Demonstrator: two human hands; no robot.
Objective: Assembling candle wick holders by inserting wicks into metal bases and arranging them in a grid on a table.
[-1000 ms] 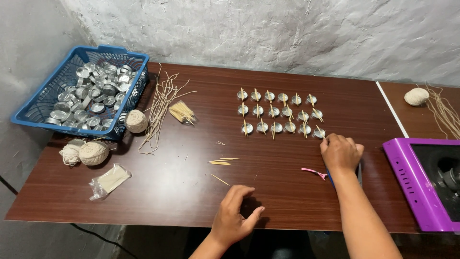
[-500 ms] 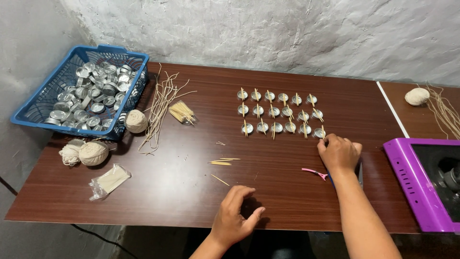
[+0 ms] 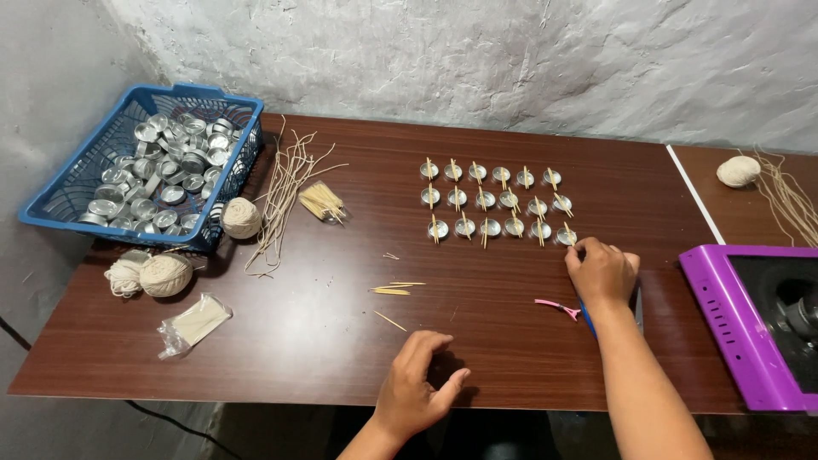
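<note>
Eighteen small metal cups, three twine balls, one blue basket.

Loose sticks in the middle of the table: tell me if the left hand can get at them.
Probably yes. The left hand rests on the table just short of the loose sticks, with only bare wood between.

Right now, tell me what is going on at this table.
A person sits at a dark wooden table laid with three rows of small metal cups, each with a thin stick across it. The right hand is at the last cup of the front row, fingers on it. The left hand rests empty near the table's front edge, close to a few loose sticks. A blue basket of empty cups sits far left, with balls of twine beside it.
</note>
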